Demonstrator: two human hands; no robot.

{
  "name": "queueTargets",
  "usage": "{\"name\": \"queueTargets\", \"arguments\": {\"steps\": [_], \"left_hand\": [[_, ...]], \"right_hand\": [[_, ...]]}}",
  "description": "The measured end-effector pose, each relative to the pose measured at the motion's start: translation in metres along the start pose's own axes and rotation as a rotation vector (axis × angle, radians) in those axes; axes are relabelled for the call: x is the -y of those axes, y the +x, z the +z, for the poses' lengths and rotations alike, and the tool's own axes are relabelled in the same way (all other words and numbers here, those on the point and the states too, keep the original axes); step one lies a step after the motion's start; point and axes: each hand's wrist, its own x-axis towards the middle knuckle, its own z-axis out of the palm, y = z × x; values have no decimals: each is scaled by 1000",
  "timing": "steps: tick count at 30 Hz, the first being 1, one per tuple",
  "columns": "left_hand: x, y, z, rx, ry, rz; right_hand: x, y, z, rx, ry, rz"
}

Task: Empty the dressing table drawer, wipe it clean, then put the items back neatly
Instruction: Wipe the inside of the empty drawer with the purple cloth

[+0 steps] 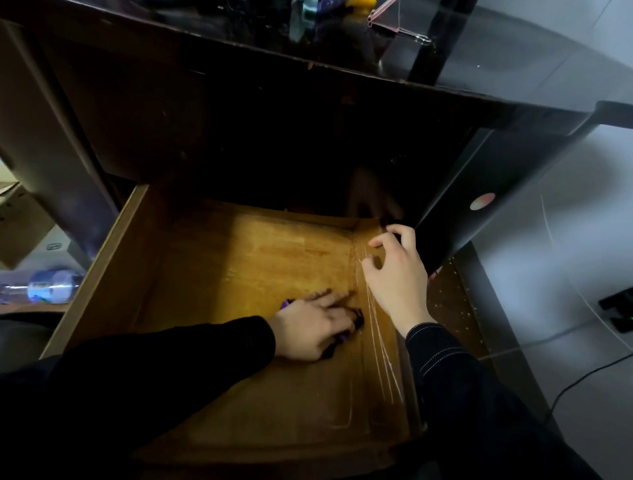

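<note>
The wooden drawer (pixel 113 260) stands pulled out below the dark dressing table (pixel 239 48), and its brown bottom is bare. My left hand (pixel 311 329) lies inside near the right side, pressing a purple cloth (pixel 356 317) onto the drawer floor, with the index finger stretched forward. Only small bits of the cloth show around the hand. My right hand (pixel 397 274) rests on the drawer's right wall, fingers bent over its top edge beside a clear plastic film (pixel 378 339) that lines that side.
On the tabletop stand a pink binder clip (pixel 394 20), a yellow object (pixel 359 4) and other dim items. A plastic bottle (pixel 44 286) lies on the floor at the left beside a cardboard box (pixel 20 222). A cable (pixel 589 377) and a black device (pixel 616 308) are on the tiled floor at the right.
</note>
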Motion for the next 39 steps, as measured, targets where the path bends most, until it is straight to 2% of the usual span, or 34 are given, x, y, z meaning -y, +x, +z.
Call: {"name": "queueTargets", "arguments": {"steps": [3,8,12,17,19,22,26,29,36,39], "left_hand": [[-6,5,-1,-10,-5,-59],[-14,-15,15,70,102,155],[-3,2,2,-70,16,-46],[0,13,13,-225,-90,-97],[3,11,18,-286,-179,-176],[3,14,20,-344,-161,-262],[-8,27,21,-469,-267,-431],[-15,37,21,-453,-285,-478],[-24,40,22,-421,-421,-431],[-26,38,27,-452,-438,-465]], "right_hand": [[1,1,-1,6,-2,-5],[0,0,1,1,3,-1],[1,0,-1,1,-2,2],[3,0,-3,7,8,-6],[2,0,-3,5,13,-11],[0,1,-2,4,24,-2],[0,0,-2,4,30,-3],[0,0,-2,3,39,-3],[0,0,-2,-1,51,-13],[0,0,-2,5,50,-9]]}}
